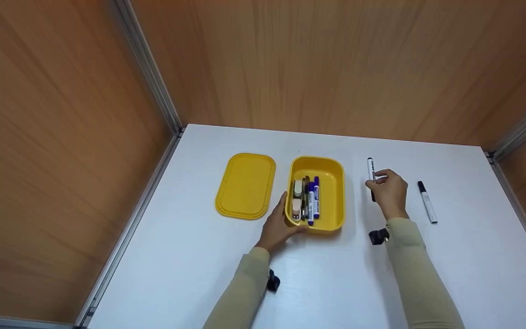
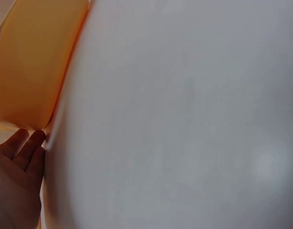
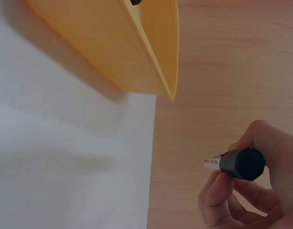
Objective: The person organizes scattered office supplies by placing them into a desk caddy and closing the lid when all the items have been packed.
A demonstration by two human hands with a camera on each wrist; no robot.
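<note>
A: Which hands hold what?

B: The right hand (image 1: 388, 192) is closed around a black-capped marker (image 1: 371, 170), pinching it between thumb and fingers (image 3: 218, 191); the marker stands clear above the fist, roughly at the 3 o'clock side of the yellow box (image 1: 334, 183). The left hand (image 1: 277, 228) lies with thumb and fingers curled around the box's near-left corner, at about 7 o'clock on its rim, probably to keep the light box from sliding.

A: Where do the remaining things lie?

B: Inside the box, blue-capped markers (image 1: 313, 201) and two pale erasers (image 1: 297, 197) sit packed along the left wall, leaving the right half of the floor bare. The yellow lid (image 1: 246, 185) lies flat at 9 o'clock, just beside the box but apart from it. A second marker (image 1: 427, 202) lies on the white surface (image 1: 199, 256) at 3 o'clock from the right hand, near but not touching.

A: What room is there for moving?

B: Between the held marker and the box's right rim lies open surface. Wood-grain walls (image 1: 336, 64) close the 12, 9 and 3 o'clock edges; the near side toward 6 o'clock is free.
</note>
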